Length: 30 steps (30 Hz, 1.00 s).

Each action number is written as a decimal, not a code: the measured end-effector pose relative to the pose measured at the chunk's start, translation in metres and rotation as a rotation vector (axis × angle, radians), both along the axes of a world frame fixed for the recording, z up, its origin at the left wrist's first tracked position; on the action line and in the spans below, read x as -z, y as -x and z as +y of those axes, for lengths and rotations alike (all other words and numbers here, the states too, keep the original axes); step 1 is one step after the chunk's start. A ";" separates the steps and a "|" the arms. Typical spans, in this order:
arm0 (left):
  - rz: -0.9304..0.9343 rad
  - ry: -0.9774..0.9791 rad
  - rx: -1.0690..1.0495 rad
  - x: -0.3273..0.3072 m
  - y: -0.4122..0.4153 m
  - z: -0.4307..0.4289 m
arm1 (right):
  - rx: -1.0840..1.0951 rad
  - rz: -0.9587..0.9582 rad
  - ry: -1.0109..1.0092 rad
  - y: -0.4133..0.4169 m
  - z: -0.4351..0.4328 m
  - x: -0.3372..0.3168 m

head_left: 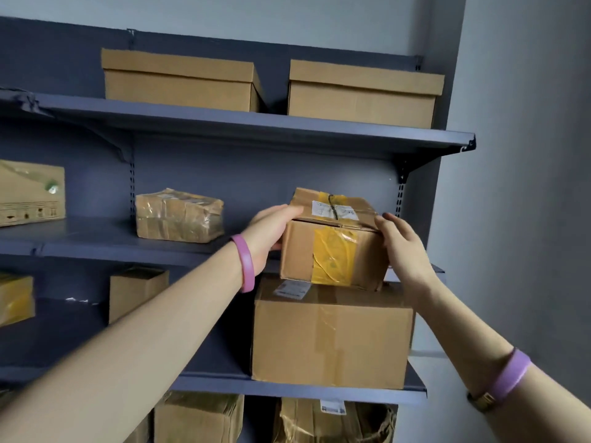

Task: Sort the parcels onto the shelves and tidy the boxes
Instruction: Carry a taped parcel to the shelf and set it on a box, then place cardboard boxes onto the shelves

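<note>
The left forearm (128,346) is reaching from the lower left corner of the frame up to the centre, and it is wearing a pink wristband (244,263). The left hand (268,235) is gripping the small parcel (332,247) in the centre of the frame, with its fingers curling over the upper left edge. The right hand (403,247) is pressing on the right side of the same parcel with almost straight fingers, the tips reaching its top corner. A purple wristband (510,374) and a watch (483,401) are sitting on the right arm at the lower right. The small parcel is carrying yellow tape (332,254) on its front and a white label (332,212) on its top. Its lower edge is meeting the top of the large box (332,337); I cannot tell if it is resting there or hanging just above. The large box is standing on the lower shelf (303,390). Left of the hands, a wrapped parcel (179,215) is lying on the middle shelf (96,247), and another box (32,193) is showing at the left edge. Two lidded boxes (180,81) are standing well apart on the upper shelf (256,126). More boxes (198,417) are sitting at the bottom of the frame. A grey wall (527,155) is filling the right side.
</note>
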<state>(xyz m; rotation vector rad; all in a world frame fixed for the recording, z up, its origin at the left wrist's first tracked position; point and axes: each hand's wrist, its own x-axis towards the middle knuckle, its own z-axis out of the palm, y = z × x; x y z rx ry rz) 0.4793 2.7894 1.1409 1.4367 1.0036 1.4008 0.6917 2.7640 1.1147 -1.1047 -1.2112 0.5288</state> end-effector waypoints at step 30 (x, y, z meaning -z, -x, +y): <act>0.026 -0.027 -0.203 -0.012 -0.033 0.184 | 0.316 -0.435 -0.305 -0.027 0.157 -0.038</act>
